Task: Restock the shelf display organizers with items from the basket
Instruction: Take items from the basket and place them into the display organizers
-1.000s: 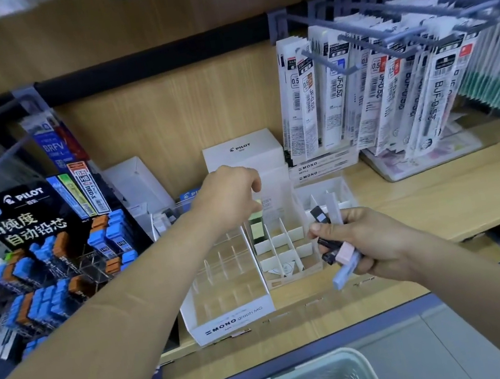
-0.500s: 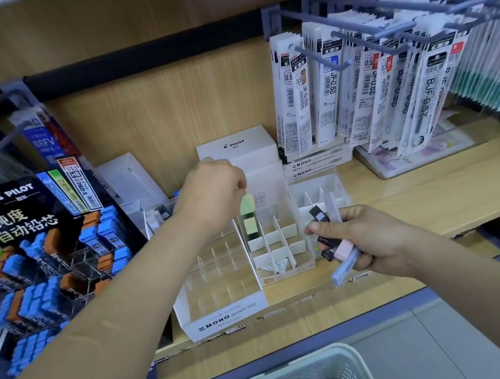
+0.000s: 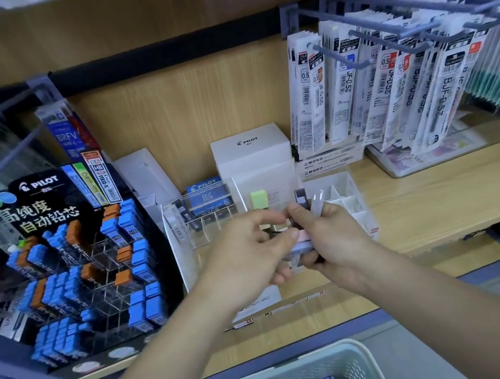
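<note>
My right hand (image 3: 332, 235) grips a bunch of small lead cases (image 3: 305, 201), black, clear, pink and pale blue. My left hand (image 3: 246, 256) has come against it, its thumb and fingers pinching the pink case (image 3: 302, 235) in that bunch. Both hands hover over the white divided organizers (image 3: 347, 196) on the wooden shelf (image 3: 440, 190). A green case (image 3: 258, 199) stands upright in one compartment behind my hands. The pale green basket (image 3: 293, 377) with more cases sits at the bottom of the view.
A black Pilot display (image 3: 83, 267) of blue and orange lead cases fills the left. A clear organizer (image 3: 207, 219) and white Pilot box (image 3: 252, 149) stand at the back. Refill packs (image 3: 389, 83) hang on hooks at the right, above a tray.
My left hand has left the green case standing in the organizer and drawn back to my right hand, where it now pinches a case from the bunch.
</note>
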